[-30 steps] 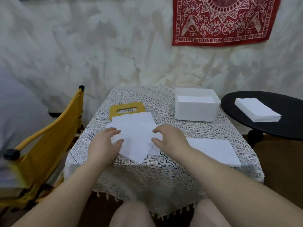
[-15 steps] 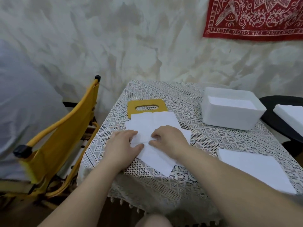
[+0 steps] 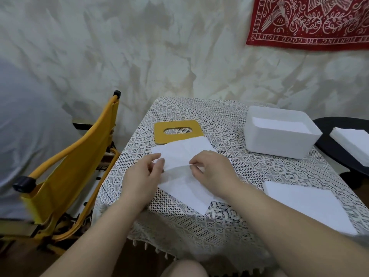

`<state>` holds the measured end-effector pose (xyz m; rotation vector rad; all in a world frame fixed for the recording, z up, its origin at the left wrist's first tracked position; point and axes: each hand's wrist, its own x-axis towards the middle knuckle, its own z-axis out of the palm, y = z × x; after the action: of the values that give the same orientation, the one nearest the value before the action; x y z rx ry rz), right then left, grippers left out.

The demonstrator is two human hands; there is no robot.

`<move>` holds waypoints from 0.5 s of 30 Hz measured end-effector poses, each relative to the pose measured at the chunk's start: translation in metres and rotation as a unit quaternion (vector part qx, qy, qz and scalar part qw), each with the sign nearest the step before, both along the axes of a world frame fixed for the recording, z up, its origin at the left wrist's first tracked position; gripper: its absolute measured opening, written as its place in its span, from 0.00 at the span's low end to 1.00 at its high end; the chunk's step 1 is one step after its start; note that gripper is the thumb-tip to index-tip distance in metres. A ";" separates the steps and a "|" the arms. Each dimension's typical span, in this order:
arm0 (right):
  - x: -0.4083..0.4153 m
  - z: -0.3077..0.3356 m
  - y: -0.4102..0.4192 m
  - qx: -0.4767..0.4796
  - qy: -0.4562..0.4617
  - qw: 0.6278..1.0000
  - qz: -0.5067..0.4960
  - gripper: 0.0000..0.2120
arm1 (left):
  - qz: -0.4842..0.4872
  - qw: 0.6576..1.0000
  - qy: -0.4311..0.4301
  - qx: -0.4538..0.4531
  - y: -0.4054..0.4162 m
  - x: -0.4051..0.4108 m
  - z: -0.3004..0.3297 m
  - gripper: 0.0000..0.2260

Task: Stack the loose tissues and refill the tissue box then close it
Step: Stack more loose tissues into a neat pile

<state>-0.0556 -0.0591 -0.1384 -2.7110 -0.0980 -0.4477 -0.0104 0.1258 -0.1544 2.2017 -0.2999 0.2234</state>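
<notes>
Resting on a lace cloth (image 3: 225, 124) at the table's near edge: loose tissues (image 3: 185, 156), white, overlapping, spread askew. Left hand (image 3: 142, 175) at their left margin, thumb and forefinger pinching a tissue edge. Right hand (image 3: 214, 169) on top of the tissues, fingertips curled and nipping a sheet that lifts slightly off the pile between the two hands. Both grips closed on tissue.

To the right, near edge: stack (image 3: 307, 204), white, squared, lying flat, apart from the loose sheets.

Just beyond the loose tissues: lid (image 3: 177, 130), yellow, flat, with oval slot; its near edge tucked under the farthest sheet.

Far right of the cloth: box (image 3: 279, 134), white, open-topped, tissues visible inside, well apart from the lid.

Beside the table, right: black round table (image 3: 327, 126) bearing another white pile (image 3: 353, 142).

Left: yellow chair (image 3: 65, 170).

Wall behind: red patterned hanging (image 3: 311, 21).
</notes>
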 end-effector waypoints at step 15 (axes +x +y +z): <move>-0.097 -0.008 -0.025 0.027 0.020 0.997 -0.076 0.16 | -0.042 0.994 0.078 -0.061 -0.002 -0.055 0.022 0.26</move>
<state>-0.1525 -0.0837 -0.1461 -2.6834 0.1299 -0.4315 -0.0659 0.1233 -0.1325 2.0668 -0.2841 0.0212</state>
